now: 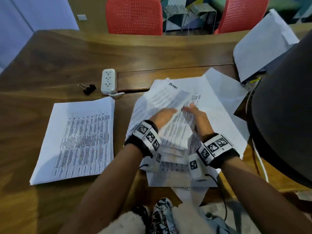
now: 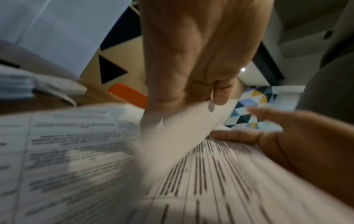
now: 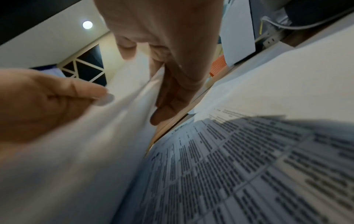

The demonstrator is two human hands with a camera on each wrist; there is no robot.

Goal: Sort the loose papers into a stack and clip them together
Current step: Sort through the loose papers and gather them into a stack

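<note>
Logo on loose printed sheet (image 1: 170, 97): we see a dark mark at its far edge (too blurred to spell out).
Text on neat stack (image 1: 76, 141): dense table rows, none we can read.
Wristbands (image 1: 146, 135): black-and-white square code markers, no words.
Power strip (image 1: 108, 81): no lettering we can read.

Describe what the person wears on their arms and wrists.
Both forearms are bare, with no sleeves. Each wrist carries a black band with white blocks printed with black-and-white square marker codes. The left wrist band is the same. A white camera housing with its own marker code hangs below the right wrist, and a thin black cable trails from it.
</note>
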